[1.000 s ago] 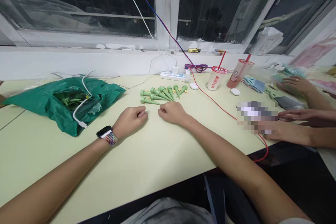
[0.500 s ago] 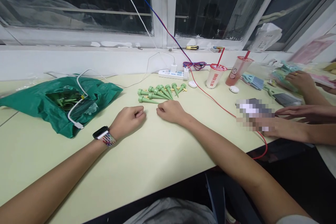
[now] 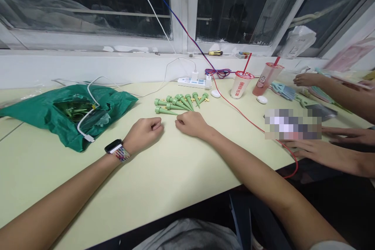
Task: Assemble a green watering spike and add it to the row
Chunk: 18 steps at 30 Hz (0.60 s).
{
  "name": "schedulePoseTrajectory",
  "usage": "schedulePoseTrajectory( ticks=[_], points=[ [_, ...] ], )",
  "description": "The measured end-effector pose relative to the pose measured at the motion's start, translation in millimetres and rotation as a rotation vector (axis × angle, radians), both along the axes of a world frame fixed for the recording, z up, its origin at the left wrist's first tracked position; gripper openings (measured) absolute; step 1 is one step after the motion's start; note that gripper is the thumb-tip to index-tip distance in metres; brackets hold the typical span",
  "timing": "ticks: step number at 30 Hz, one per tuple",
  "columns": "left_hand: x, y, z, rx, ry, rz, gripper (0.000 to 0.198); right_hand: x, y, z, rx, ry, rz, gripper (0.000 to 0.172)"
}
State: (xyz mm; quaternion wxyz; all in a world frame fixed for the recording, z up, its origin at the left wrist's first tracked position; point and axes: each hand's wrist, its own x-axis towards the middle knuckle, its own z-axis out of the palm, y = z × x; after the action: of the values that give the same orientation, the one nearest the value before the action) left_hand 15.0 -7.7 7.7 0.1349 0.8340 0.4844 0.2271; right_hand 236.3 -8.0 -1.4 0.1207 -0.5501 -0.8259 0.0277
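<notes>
My left hand point(image 3: 145, 134), with a watch point(image 3: 114, 146) on its wrist, rests on the pale table point(image 3: 175, 172), curled into a loose fist with nothing visible in it. Just to its right lies my right hand point(image 3: 191, 123), also in a fist; no object shows in it. The two hands are apart. Several green spikes point(image 3: 178, 102) with round caps and small yellow parts lie beyond them, the nearest one's tip close to my right hand. A green plastic bag point(image 3: 117, 103), torn open over more green pieces, sits at the left with a white cable point(image 3: 83, 119) across it.
At the back are a power strip point(image 3: 191, 82), two drink cups point(image 3: 240, 86) point(image 3: 267, 80) with red straws and white round cases point(image 3: 215, 93). A red cable point(image 3: 240, 113) crosses the table. Other people's hands point(image 3: 319, 150) work at the right, by a blurred-out item point(image 3: 290, 124).
My two hands have stayed in place. At the right, another person's hands have shifted beside the blurred item, and a farther hand has moved left over the colourful items.
</notes>
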Motion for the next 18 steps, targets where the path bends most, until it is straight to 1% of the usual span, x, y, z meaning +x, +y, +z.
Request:
schedulePoseTrajectory(
  ticks=[18],
  points=[
    [0.6, -0.3, 2.6, 0.005, 0.003, -0.008, 0.03, -0.1, -1.7, 3.5, 0.004, -0.026, 0.013, 0.035]
  ],
)
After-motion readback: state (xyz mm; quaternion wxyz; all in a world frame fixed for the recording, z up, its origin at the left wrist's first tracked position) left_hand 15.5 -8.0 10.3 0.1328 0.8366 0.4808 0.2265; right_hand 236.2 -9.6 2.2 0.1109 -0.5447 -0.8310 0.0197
